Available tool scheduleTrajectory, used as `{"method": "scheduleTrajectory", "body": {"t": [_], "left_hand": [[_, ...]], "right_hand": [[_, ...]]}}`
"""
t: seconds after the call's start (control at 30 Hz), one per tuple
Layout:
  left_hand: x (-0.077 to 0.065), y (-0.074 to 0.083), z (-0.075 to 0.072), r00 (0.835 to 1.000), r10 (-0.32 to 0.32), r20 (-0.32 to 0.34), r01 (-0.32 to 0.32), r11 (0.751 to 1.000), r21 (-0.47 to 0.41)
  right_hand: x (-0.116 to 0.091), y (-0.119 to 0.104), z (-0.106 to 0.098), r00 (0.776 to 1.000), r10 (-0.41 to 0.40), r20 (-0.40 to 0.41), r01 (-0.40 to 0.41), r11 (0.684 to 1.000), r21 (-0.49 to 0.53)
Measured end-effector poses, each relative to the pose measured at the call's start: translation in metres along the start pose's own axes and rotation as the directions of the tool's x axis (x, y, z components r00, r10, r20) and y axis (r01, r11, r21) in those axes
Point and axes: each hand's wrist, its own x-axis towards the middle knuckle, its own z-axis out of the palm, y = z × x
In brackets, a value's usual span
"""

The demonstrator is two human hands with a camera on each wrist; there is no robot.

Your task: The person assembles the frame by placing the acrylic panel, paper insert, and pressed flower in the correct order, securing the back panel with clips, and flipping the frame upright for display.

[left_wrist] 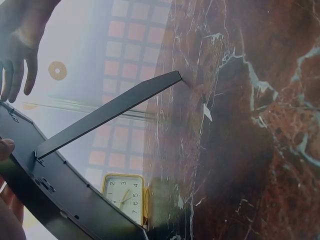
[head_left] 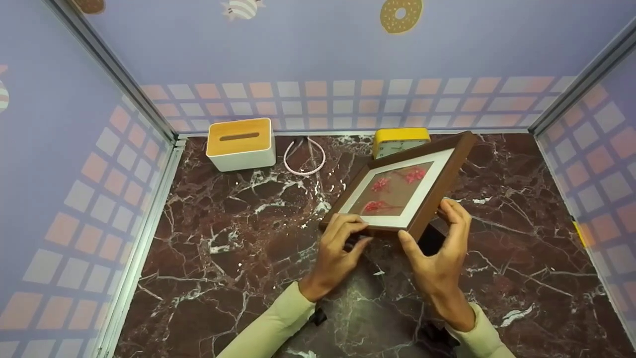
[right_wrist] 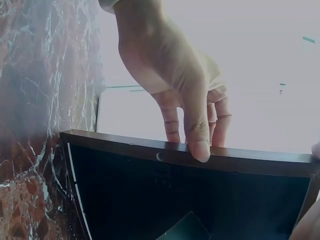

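A brown picture frame (head_left: 454, 174) with a white mat and pressed pink flowers is held tilted above the marble-patterned table. My left hand (head_left: 338, 251) grips its near edge, thumb underneath and fingers over the front. On the right, my right hand (head_left: 442, 261) holds the near corner, thumb tip at the corner and fingers along the side edge. From the left wrist, the dark back panel (left_wrist: 65, 177) shows, with its support leg (left_wrist: 107, 114) swung outward. Part of the right hand is hidden behind the frame's corner in the right wrist view.
Behind the frame stands a yellow alarm clock (head_left: 401, 135), partly covered by it. A white tissue box (head_left: 243, 159) with a wooden lid sits at the back left, beside a pale ring-shaped band (head_left: 304, 174). Patterned walls (head_left: 348, 54) enclose the back and sides.
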Motion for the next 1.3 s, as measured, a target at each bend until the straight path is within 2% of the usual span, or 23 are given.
{"method": "scheduleTrajectory", "body": {"t": [0.17, 0.33, 0.5, 0.63, 0.8, 0.93, 1.03, 1.3], "left_hand": [[0.001, 0.0, -0.003, 1.0, 0.002, 0.016, -0.002, 1.0, -0.018], [0.003, -0.001, -0.007, 0.998, 0.004, 0.064, -0.001, 0.999, -0.051], [0.004, -0.004, -0.01, 0.996, -0.003, 0.089, 0.011, 0.996, -0.088], [0.005, -0.007, -0.014, 0.994, -0.054, 0.092, 0.064, 0.991, -0.117], [0.007, -0.013, -0.023, 0.984, -0.153, 0.092, 0.163, 0.98, -0.113], [0.009, -0.021, -0.033, 0.967, -0.237, 0.093, 0.245, 0.965, -0.091], [0.011, -0.028, -0.041, 0.946, -0.308, 0.103, 0.317, 0.944, -0.089], [0.013, -0.048, -0.06, 0.859, -0.495, 0.132, 0.509, 0.854, -0.106]], "right_hand": [[0.003, -0.001, -0.001, 1.0, 0.009, -0.009, -0.009, 1.0, 0.006], [0.006, 0.0, -0.005, 1.0, 0.012, -0.016, -0.011, 0.999, 0.035], [0.01, 0.003, -0.009, 1.0, -0.003, -0.026, 0.004, 1.0, 0.018], [0.013, 0.005, -0.013, 0.999, -0.007, -0.04, 0.008, 1.0, 0.015], [0.02, 0.005, -0.019, 0.999, -0.004, -0.05, 0.006, 0.999, 0.041], [0.023, 0.006, -0.022, 0.998, 0.024, -0.05, -0.019, 0.995, 0.094], [0.026, 0.007, -0.025, 0.998, 0.024, -0.061, -0.017, 0.994, 0.105], [0.036, 0.015, -0.033, 0.998, 0.037, -0.056, -0.025, 0.982, 0.189]]}}
